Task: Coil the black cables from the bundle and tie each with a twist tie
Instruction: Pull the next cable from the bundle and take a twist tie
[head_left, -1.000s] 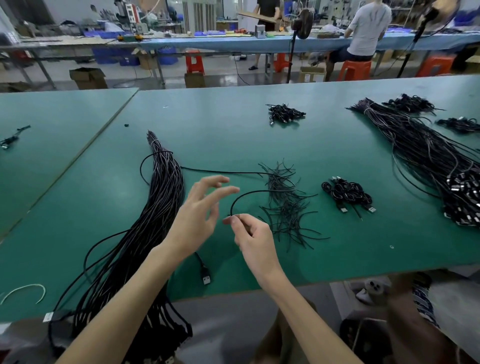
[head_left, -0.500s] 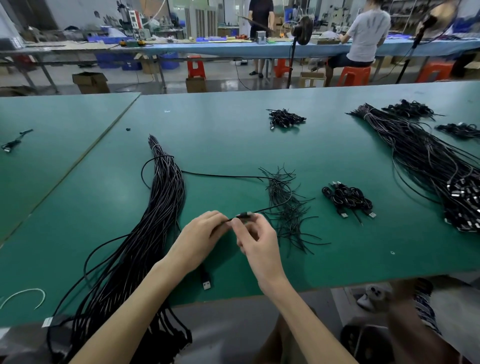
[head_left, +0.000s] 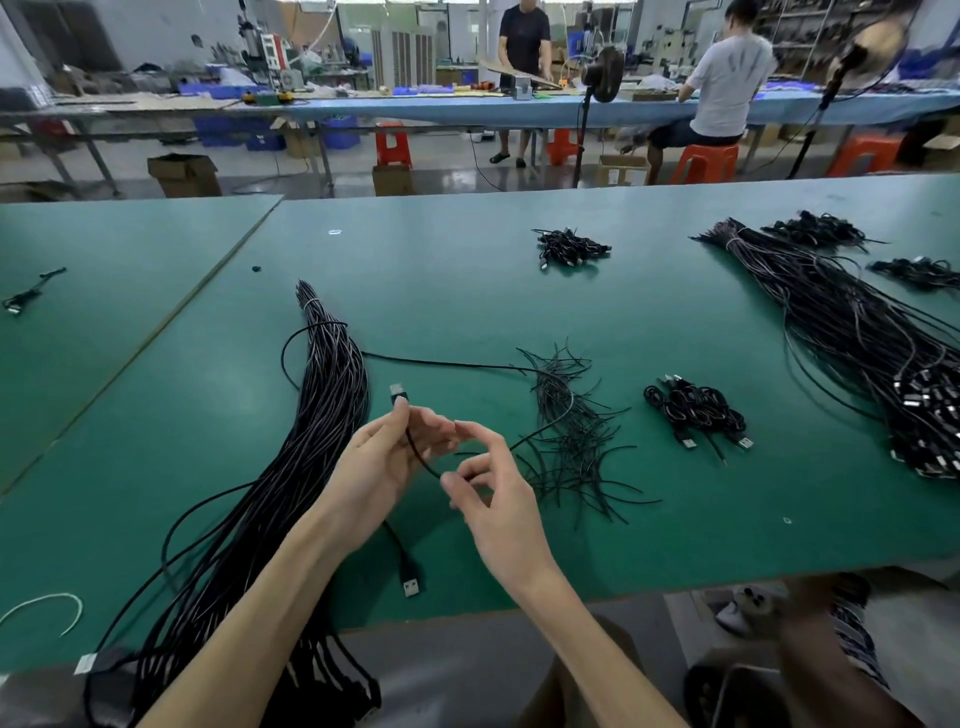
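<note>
1. Cable (head_left: 418, 460), head view: left hand (head_left: 384, 462) fingers pinch it just below the upturned USB plug (head_left: 398, 391), likely anchoring the coil start.
2. Right hand (head_left: 498, 499) fingers hold it further along, ready to loop.
3. Bundle (head_left: 317, 415) lies left of the fingers and twist ties (head_left: 571, 441) right, both near on the desk (head_left: 467, 301).

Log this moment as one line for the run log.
coil: not yet formed | left hand: pinches cable below USB plug | right hand: holds same cable | twist ties: loose pile
</note>
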